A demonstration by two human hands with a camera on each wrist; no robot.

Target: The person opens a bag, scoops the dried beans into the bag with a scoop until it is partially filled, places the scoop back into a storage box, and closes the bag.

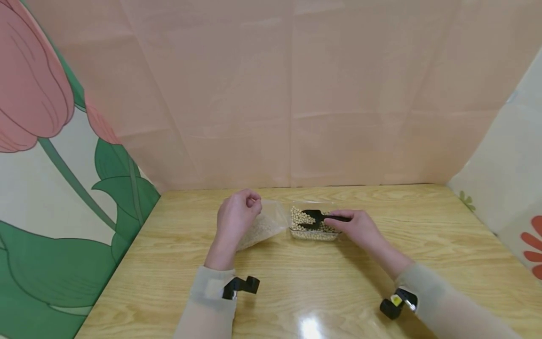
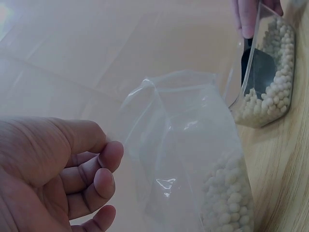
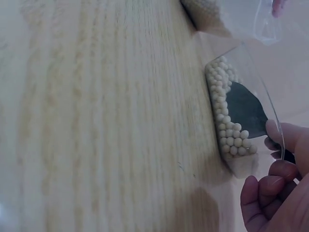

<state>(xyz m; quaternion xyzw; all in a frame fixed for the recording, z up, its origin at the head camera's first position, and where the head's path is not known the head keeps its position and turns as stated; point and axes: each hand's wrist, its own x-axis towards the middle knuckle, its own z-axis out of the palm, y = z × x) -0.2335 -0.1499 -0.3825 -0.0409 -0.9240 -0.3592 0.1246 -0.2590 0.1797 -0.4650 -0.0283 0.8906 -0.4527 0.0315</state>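
My left hand [image 1: 235,214] pinches the upper edge of a clear plastic bag [image 1: 267,221] between thumb and forefinger. In the left wrist view the bag stands upright, with pale round beads [image 2: 228,195] in its lower part. To its right is a clear rectangular container [image 1: 315,230] holding more of these beads [image 3: 234,141]. My right hand [image 1: 355,225] grips the handle of a small black scoop [image 1: 312,214] at the container's right side. The scoop's blade [image 3: 244,107] lies inside the container among the beads and is partly covered.
The bag and container stand on a wood-grain table [image 1: 296,273]. Behind it rises a pink cloth backdrop [image 1: 292,94]. A flower-printed panel [image 1: 42,188] borders the left side, and a pale panel [image 1: 516,165] the right.
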